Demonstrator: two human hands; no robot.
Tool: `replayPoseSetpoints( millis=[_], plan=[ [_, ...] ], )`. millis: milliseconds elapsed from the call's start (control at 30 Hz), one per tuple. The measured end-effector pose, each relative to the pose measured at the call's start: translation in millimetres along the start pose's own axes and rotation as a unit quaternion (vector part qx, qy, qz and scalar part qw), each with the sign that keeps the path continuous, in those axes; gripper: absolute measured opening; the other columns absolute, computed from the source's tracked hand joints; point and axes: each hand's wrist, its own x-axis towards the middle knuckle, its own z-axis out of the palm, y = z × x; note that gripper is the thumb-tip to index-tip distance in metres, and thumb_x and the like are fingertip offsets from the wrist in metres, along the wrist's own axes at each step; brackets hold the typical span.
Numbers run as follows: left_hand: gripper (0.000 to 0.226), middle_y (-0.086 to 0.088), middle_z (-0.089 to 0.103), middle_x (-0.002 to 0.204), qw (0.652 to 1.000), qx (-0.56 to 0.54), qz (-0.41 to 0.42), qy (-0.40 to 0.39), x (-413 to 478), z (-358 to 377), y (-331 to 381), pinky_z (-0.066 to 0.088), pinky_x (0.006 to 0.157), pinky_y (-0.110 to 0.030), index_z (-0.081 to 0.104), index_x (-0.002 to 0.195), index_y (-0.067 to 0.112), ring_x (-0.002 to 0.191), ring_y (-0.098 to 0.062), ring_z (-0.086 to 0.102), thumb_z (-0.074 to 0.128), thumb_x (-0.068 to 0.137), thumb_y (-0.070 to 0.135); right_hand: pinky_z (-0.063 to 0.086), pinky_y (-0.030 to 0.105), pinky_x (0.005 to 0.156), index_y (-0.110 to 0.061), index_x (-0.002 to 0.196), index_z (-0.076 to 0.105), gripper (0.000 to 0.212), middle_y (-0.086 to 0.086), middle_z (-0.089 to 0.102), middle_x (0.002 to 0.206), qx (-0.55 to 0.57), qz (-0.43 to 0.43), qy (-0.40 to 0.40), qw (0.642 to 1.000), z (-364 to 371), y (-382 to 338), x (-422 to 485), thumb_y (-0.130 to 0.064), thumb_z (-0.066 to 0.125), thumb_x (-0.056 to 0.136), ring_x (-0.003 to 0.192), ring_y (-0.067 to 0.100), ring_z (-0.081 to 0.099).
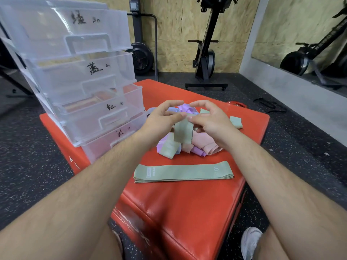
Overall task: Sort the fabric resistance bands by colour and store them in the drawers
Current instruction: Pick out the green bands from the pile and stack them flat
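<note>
At the centre of the frame the left hand point(161, 120) and right hand point(211, 121) meet. Each has its fingers curled, with thumb and fingertips pinching the top edge of one sage-green fabric resistance band point(184, 132). The band hangs down between them as a short, broad, flat strip.

Directly under and behind the hands lies a loose heap of bands point(204, 145) in four colours: lilac, pale pink, light blue and the same sage green. They overlap too much to count by colour. One lone green band point(236, 121) lies just right of the heap.

Below the heap, toward lower centre, a neat stack of green bands point(183, 172) lies flat and lengthwise with its edges aligned and small printed marks near both ends. Its layers are too thin to count.

All of this rests on a red padded vinyl box point(187, 203). At upper left, on the box's far corner, stands a clear plastic drawer unit point(75, 72). Four drawers are visible, each with a handwritten black label and a moulded handle. The third from the top juts out, its open top showing.
</note>
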Motion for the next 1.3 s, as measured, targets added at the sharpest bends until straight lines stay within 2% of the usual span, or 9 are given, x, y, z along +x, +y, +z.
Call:
replayPoseSetpoints(
  millis=[100,233,433,533,633,767,900,1067,1300],
  plan=[
    [0.052,-0.005,0.07,0.109,0.996,0.005,-0.034,-0.078,-3,-4,3,0.055,0.069,-0.023,0.06,0.124,0.04,0.091,-0.013,0.072,0.076,0.083,0.011,0.051,0.023,0.056,-0.015,0.105,0.069,0.018,0.002,0.072,0.084,0.04,0.022,0.028,0.999,1,3,5,-0.008,0.07,0.089,0.06,0.009,0.064],
    [0.038,-0.011,0.061,0.088,0.999,-0.001,-0.036,-0.025,-2,-2,3,0.052,0.058,-0.018,0.066,0.115,0.017,0.072,-0.015,0.067,0.072,0.083,-0.002,0.055,0.03,0.068,-0.01,0.104,0.072,0.014,0.006,0.072,0.089,0.073,0.028,0.016,0.997,-1,4,6,-0.007,0.066,0.091,0.07,0.018,0.065],
    [0.015,-0.022,0.072,0.105,0.995,-0.081,-0.045,0.041,8,2,5,0.059,0.078,-0.03,0.07,0.103,-0.002,0.089,-0.029,0.072,0.065,0.089,-0.001,0.054,0.023,0.068,-0.023,0.102,0.072,0.045,0.001,0.073,0.092,-0.072,-0.044,-0.039,0.996,-1,3,-2,0.012,0.049,0.086,0.075,0.009,0.071],
    [0.029,-0.018,0.07,0.113,0.993,-0.09,-0.08,-0.009,5,1,10,0.059,0.086,-0.037,0.072,0.109,0.003,0.092,-0.029,0.069,0.053,0.087,0.003,0.047,0.021,0.067,-0.03,0.094,0.072,0.025,-0.001,0.068,0.082,-0.107,-0.089,0.001,0.99,1,8,-1,-0.006,0.066,0.09,0.066,0.005,0.058],
    [0.025,-0.005,0.069,0.109,0.997,0.057,-0.047,-0.015,1,-2,14,0.055,0.081,-0.033,0.075,0.103,0.022,0.088,-0.015,0.061,0.059,0.084,0.027,0.037,0.018,0.069,-0.034,0.089,0.071,0.011,-0.008,0.05,0.083,-0.14,-0.119,0.016,0.983,2,12,5,-0.026,0.067,0.095,0.069,0.0,0.045],
    [0.017,0.001,0.072,0.097,0.992,0.118,0.048,0.008,-4,-5,12,0.049,0.076,-0.022,0.074,0.091,0.024,0.087,-0.012,0.064,0.067,0.091,0.04,0.04,0.019,0.077,-0.014,0.097,0.066,0.019,-0.003,0.057,0.101,-0.204,-0.116,0.007,0.972,5,19,13,-0.032,0.059,0.099,0.091,0.009,0.054],
    [0.016,-0.005,0.071,0.085,0.989,0.126,0.065,0.035,-2,-10,7,0.052,0.068,-0.025,0.072,0.089,0.017,0.075,-0.009,0.064,0.073,0.088,0.033,0.04,0.028,0.064,-0.017,0.093,0.061,0.014,-0.009,0.057,0.069,-0.209,-0.127,-0.032,0.969,9,23,12,-0.028,0.056,0.1,0.061,0.006,0.047],
    [0.008,0.003,0.067,0.077,0.98,0.185,0.077,0.022,-1,-16,4,0.052,0.06,-0.022,0.066,0.086,0.017,0.063,-0.006,0.063,0.075,0.087,0.017,0.052,0.051,0.082,-0.024,0.097,0.064,0.023,0.016,0.067,0.093,-0.207,-0.13,-0.067,0.967,11,21,8,-0.045,0.059,0.088,0.087,0.033,0.064],
    [0.011,-0.002,0.068,0.073,0.989,0.096,0.042,0.101,-1,-38,5,0.051,0.059,-0.026,0.064,0.089,0.005,0.061,-0.012,0.062,0.072,0.089,0.014,0.055,0.045,0.089,-0.027,0.095,0.063,0.015,-0.001,0.073,0.095,-0.227,-0.101,-0.106,0.963,4,34,5,-0.032,0.074,0.086,0.09,0.017,0.07]
  ],
)
